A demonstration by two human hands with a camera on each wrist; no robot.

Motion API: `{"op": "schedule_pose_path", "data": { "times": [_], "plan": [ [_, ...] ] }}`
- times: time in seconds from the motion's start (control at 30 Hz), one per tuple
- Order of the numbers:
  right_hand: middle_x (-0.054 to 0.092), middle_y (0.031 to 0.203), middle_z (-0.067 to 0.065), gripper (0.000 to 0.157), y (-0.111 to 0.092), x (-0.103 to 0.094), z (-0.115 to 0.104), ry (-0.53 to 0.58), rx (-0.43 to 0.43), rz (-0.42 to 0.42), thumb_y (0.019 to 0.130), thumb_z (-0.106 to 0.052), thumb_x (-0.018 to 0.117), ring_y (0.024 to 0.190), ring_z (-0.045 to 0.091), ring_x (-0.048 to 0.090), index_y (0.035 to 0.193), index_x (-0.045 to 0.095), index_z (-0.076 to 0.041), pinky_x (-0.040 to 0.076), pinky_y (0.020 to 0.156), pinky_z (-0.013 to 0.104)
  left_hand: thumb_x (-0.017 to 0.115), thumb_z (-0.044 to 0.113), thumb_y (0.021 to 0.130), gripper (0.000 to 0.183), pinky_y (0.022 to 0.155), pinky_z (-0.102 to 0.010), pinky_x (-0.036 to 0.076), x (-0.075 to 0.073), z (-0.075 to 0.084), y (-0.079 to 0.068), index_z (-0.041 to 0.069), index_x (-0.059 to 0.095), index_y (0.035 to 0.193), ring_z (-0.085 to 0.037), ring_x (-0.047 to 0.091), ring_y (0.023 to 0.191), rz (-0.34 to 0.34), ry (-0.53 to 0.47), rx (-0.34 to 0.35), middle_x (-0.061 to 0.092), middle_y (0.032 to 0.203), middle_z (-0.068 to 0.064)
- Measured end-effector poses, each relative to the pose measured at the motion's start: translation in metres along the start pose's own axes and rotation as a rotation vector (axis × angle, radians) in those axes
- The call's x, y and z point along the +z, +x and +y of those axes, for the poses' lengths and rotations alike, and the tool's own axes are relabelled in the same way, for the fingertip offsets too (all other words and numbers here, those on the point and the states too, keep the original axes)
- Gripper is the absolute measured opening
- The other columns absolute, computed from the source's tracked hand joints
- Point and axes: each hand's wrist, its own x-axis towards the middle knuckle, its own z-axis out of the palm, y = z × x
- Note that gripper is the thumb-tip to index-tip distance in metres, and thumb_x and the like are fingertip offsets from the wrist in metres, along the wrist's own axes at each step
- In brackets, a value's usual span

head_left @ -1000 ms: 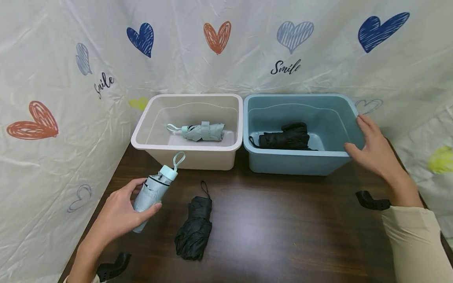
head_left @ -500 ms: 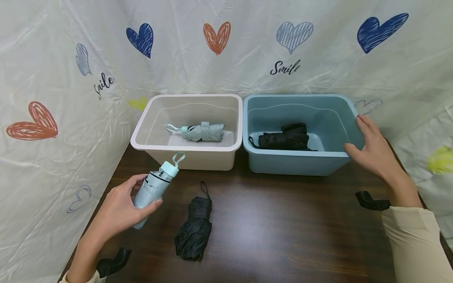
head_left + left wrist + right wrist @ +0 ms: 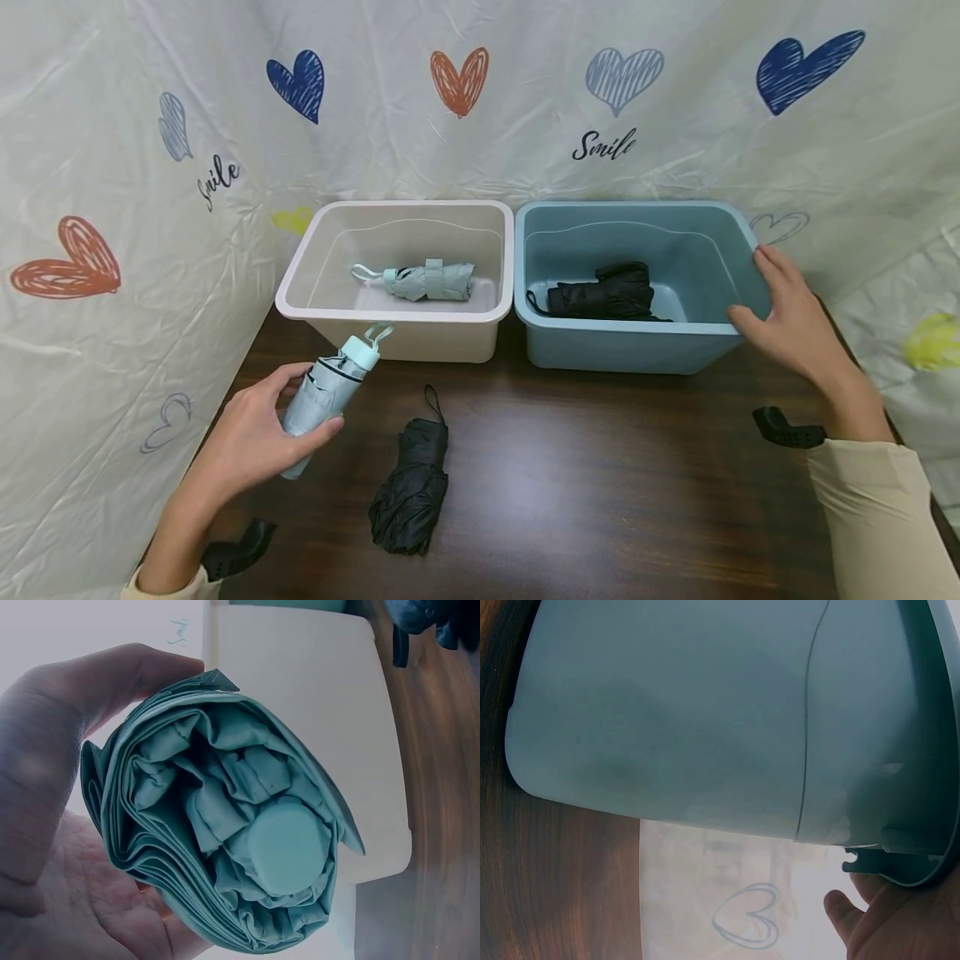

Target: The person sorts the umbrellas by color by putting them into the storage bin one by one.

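Observation:
My left hand (image 3: 251, 442) grips a light blue folded umbrella (image 3: 322, 396) above the table, its capped end and wrist loop pointing up and right. The left wrist view looks onto the umbrella's (image 3: 225, 802) gathered folds, the palm and fingers curled round it. A black folded umbrella (image 3: 411, 487) lies on the table right of that hand. My right hand (image 3: 798, 321) holds the right rim of a blue plastic bin (image 3: 611, 346), thumb near the front corner. In the right wrist view, fingers (image 3: 844, 911) show below the bin's rim.
Left of the blue bin stands a beige bin (image 3: 401, 340), with a light blue folded umbrella (image 3: 431, 281) inside. Black folded umbrella fabric (image 3: 607, 292) lies in the blue bin. A white sheet (image 3: 525, 100) printed with hearts hangs behind the dark wooden table (image 3: 600, 483).
The light blue umbrella in my left hand has risen slightly in the head view. My right hand stays on the blue bin's rim.

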Motion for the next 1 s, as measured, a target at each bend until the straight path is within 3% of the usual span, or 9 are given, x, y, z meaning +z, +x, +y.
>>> {"op": "schedule_pose_path", "data": {
  "times": [0.33,0.7,0.8,1.0],
  "plan": [
    [0.011,0.176,0.029,0.084,0.0,0.001,-0.001,0.016,0.002,0.001,0.097,-0.022,0.054,0.157,0.06,0.016,0.167,0.015,0.005,0.018,0.12,0.079,0.09,0.048,0.081,0.083,0.075,-0.041,0.058,-0.005,0.002,0.007,0.006,0.058,0.145,-0.034,0.077,0.101,-0.035,-0.024,0.017,0.075,0.124,-0.02],
    [0.01,0.176,0.029,0.084,0.001,0.002,-0.003,0.005,0.006,0.0,0.098,-0.022,0.054,0.158,0.059,0.016,0.166,0.014,0.006,0.018,0.12,0.079,0.09,0.049,0.08,0.082,0.079,-0.043,0.059,-0.009,0.004,0.013,0.008,0.059,0.143,-0.033,0.077,0.101,-0.012,-0.008,0.028,0.077,0.12,-0.019],
    [0.01,0.176,0.029,0.084,0.0,0.001,-0.002,0.008,0.005,-0.001,0.098,-0.022,0.054,0.158,0.06,0.016,0.167,0.014,0.006,0.018,0.12,0.079,0.091,0.048,0.08,0.082,0.081,-0.048,0.06,-0.011,0.005,0.014,0.006,0.059,0.143,-0.035,0.077,0.101,-0.014,-0.022,0.032,0.076,0.121,-0.021],
    [0.01,0.176,0.029,0.084,-0.001,0.001,-0.001,0.006,0.004,0.003,0.098,-0.022,0.054,0.157,0.06,0.016,0.167,0.014,0.006,0.018,0.12,0.079,0.09,0.046,0.081,0.081,0.081,-0.047,0.061,-0.012,0.007,0.016,0.006,0.058,0.144,-0.036,0.077,0.102,-0.036,-0.058,0.026,0.075,0.123,-0.02]
  ]
}}
